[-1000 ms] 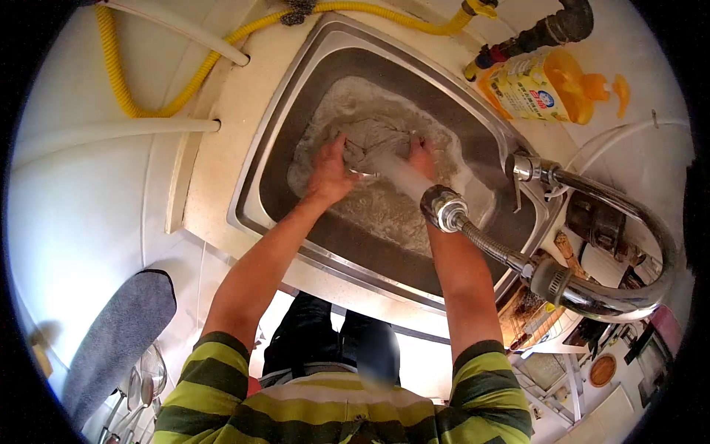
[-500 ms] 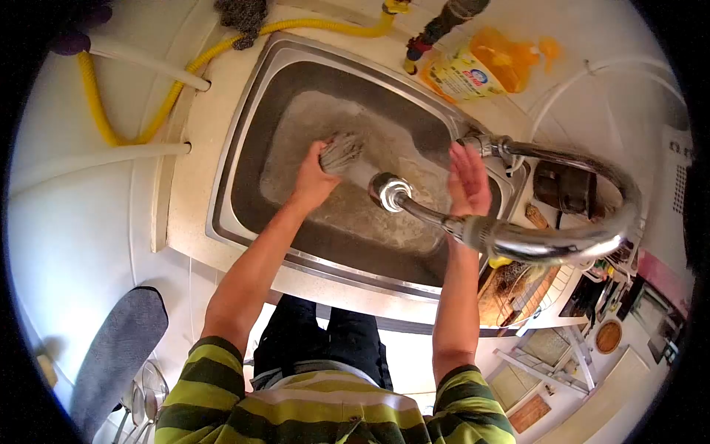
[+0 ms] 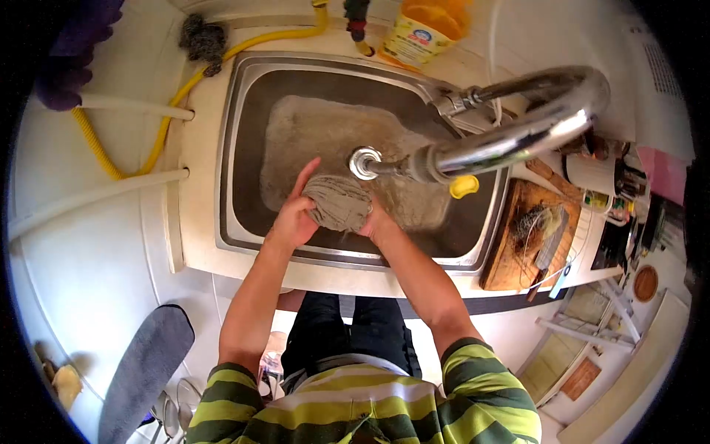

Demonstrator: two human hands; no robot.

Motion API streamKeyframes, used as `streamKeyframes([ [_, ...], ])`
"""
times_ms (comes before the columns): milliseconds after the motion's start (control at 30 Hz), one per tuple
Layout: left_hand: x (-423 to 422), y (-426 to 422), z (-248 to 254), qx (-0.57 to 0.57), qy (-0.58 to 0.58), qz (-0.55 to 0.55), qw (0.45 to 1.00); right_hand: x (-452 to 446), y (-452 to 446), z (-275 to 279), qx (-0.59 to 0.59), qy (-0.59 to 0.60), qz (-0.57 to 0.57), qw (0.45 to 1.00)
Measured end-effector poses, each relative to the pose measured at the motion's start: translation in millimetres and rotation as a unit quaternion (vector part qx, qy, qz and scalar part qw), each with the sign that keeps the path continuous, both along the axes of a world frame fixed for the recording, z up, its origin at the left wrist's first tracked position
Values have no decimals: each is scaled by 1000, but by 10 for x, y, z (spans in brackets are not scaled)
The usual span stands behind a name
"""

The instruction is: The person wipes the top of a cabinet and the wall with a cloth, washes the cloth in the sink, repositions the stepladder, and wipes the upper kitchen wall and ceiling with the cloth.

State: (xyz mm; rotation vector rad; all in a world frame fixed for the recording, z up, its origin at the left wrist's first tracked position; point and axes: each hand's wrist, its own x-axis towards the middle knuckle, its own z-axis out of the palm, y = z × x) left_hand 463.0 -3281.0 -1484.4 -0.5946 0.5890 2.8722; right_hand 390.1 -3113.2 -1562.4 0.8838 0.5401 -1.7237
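A crumpled grey-brown cloth [image 3: 339, 202] is bunched between my two hands above the near part of the sink [image 3: 229, 159]. My left hand [image 3: 297, 219] grips its left side, thumb on the cloth and index finger stretched out past it. From the right, my right hand [image 3: 379, 222] closes on the cloth's other side; its fingers are mostly hidden behind the bundle. Just beyond the cloth hangs the round spout head of the chrome faucet [image 3: 510, 144]. Murky greyish water [image 3: 325, 122] covers the sink's bottom.
A yellow object [image 3: 464, 186] lies by the sink's right side. Right of the sink is a wooden cutting board [image 3: 510, 255] with a scrubber and knife on it. An orange detergent bottle [image 3: 421, 33] stands behind. A yellow hose [image 3: 274, 35] and a steel-wool scourer [image 3: 203, 41] are at back left.
My right hand has left the faucet's base and come down to the cloth. My left hand has brought the cloth nearer to me. The view has shifted right.
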Motion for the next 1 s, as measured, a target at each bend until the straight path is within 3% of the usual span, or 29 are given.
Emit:
streamKeyframes([
  [33, 11, 37, 18, 52, 18, -4, 998, 64, 58, -33, -174, -12, -19, 984],
  [67, -1, 63, 55, 54, 18, -11, 998, 32, 93, 196, -172, -11, -26, 985],
  [133, -51, 111, 134, -87, -29, -25, 995, -99, 251, 648, -337, 19, 81, 938],
  [167, -70, 159, 136, -85, -27, -29, 996, -96, 350, 617, -335, 22, 78, 939],
  [233, -120, 303, 121, -282, -77, -67, 954, -117, 516, 579, -266, 110, 223, 931],
  [267, -168, 354, 112, -281, -74, -69, 954, -153, 574, 618, -265, 112, 221, 932],
  [333, -330, 451, 75, -506, -17, -108, 855, -244, 657, 787, -127, 195, 383, 894],
  [367, -383, 559, -22, -458, -83, -85, 881, -291, 645, 1134, -17, 204, 392, 897],
  [400, -473, 645, -3, -459, -82, -87, 880, -360, 670, 1311, -18, 205, 389, 898],
  [467, -699, 823, 173, -538, -89, -142, 826, -599, 738, 1507, 68, 334, 537, 772],
  [500, -798, 901, 334, -602, -59, -122, 787, -674, 815, 1314, 75, 359, 587, 722],
  [533, -870, 987, 403, -604, -54, -122, 785, -656, 873, 1269, 76, 363, 584, 722],
  [600, -1013, 1138, 511, -622, -96, -119, 768, -648, 938, 1250, 236, 561, 540, 581],
  [633, -1066, 1204, 589, -610, -137, -148, 766, -632, 927, 1217, 312, 567, 547, 531],
  [667, -1125, 1300, 534, -616, -129, -147, 763, -607, 932, 1211, 316, 572, 539, 531],
  [733, -1185, 1500, 213, -679, -265, -128, 672, -513, 984, 1294, 419, 661, 476, 401],
  [867, -1013, 1508, 545, -671, -166, -125, 712, -401, 1140, 1530, 460, 656, 420, 426],
  [900, -909, 1447, 673, -679, -159, -126, 706, -404, 1258, 1475, 355, 588, 349, 637],
  [933, -761, 1359, 774, -681, -61, -115, 721, -409, 1362, 1460, 225, 484, 255, 806],
  [967, -637, 1294, 884, -674, 38, -107, 730, -414, 1441, 1527, 225, 485, 242, 809],
  [1000, -557, 1236, 1011, -679, 47, -115, 724, -429, 1502, 1625, 141, 357, 218, 897],
])
